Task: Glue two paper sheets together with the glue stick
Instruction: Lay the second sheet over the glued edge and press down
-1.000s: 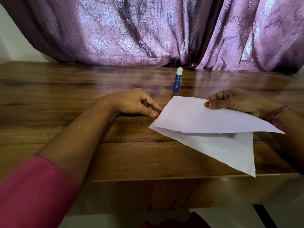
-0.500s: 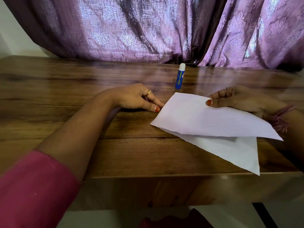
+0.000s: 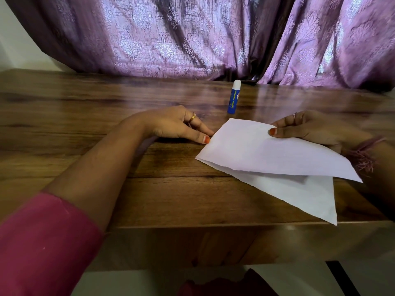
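Two white paper sheets lie at the right of the wooden table [image 3: 149, 199]. The top sheet [image 3: 267, 150] is lifted at its far right edge, pinched by my right hand [image 3: 307, 128]. The bottom sheet [image 3: 299, 193] lies flat, its near corner reaching the table's front edge. My left hand [image 3: 177, 124] rests on the table, fingers curled, fingertips touching the left edge of the sheets and holding nothing. A blue glue stick [image 3: 234, 97] with a white cap stands upright behind the sheets, apart from both hands.
A purple patterned curtain [image 3: 192, 35] hangs along the table's far edge, just behind the glue stick. The table's front edge runs close under the bottom sheet's corner. A pink sleeve [image 3: 42, 242] covers my left upper arm.
The view has shifted slightly. My left hand has slid a little along the sheets' left edge. My right hand keeps its grip on the top sheet.
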Available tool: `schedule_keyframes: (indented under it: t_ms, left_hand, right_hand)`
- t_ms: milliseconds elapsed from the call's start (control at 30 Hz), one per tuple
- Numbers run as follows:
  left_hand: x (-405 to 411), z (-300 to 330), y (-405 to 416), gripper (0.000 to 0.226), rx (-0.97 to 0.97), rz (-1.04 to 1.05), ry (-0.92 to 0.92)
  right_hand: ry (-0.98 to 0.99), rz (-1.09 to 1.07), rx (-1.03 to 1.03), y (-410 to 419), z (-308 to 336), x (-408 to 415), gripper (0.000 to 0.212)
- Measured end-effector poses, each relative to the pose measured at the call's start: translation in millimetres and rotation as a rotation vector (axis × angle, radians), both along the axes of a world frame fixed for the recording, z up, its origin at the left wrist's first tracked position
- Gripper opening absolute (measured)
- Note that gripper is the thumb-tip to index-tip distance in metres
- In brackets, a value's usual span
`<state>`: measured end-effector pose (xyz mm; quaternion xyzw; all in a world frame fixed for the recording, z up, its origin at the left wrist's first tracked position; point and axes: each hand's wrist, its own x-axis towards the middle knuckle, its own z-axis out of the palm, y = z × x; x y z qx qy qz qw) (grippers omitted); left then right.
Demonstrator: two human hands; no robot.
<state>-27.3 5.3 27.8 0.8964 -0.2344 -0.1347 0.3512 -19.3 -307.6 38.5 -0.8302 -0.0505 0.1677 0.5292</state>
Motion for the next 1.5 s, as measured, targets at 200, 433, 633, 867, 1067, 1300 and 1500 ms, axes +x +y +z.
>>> schedule_keyframes:
  t_ms: [200, 433, 633, 867, 1067, 1300, 1500]
  left_hand:
    - [3.0, -1.9, 0.7, 0.033, -0.005, -0.019, 0.007]
    - [5.8, -4.2, 1.4, 0.035, -0.025, -0.029, 0.003]
    - [7.1, -5.2, 1.5, 0.035, -0.057, -0.045, 0.003]
    - [7.6, -4.6, 0.4, 0.053, -0.014, -0.060, -0.013]
    - [9.4, -5.9, 0.3, 0.053, -0.015, -0.061, -0.012]
    - [9.8, -5.8, 0.8, 0.060, -0.013, -0.092, -0.018]
    - [12.4, -8.2, 1.2, 0.064, -0.023, -0.083, -0.012]
  right_hand:
    - [0.003, 0.005, -0.003, 0.5, -0.3, -0.1, 0.050]
    - [-0.001, -0.002, -0.006, 0.0, -0.7, -1.0, 0.052]
    - [-0.037, -0.012, -0.032, 1.8, -2.1, -1.9, 0.057]
    - [-0.051, -0.012, -0.061, 1.3, -1.7, -2.4, 0.058]
    - [-0.067, -0.008, -0.082, 2.0, -2.1, -3.6, 0.062]
    - [-0.033, -0.024, -0.058, 1.4, -3.0, -3.7, 0.050]
    - [-0.030, -0.021, -0.074, 3.0, -2.5, -5.1, 0.052]
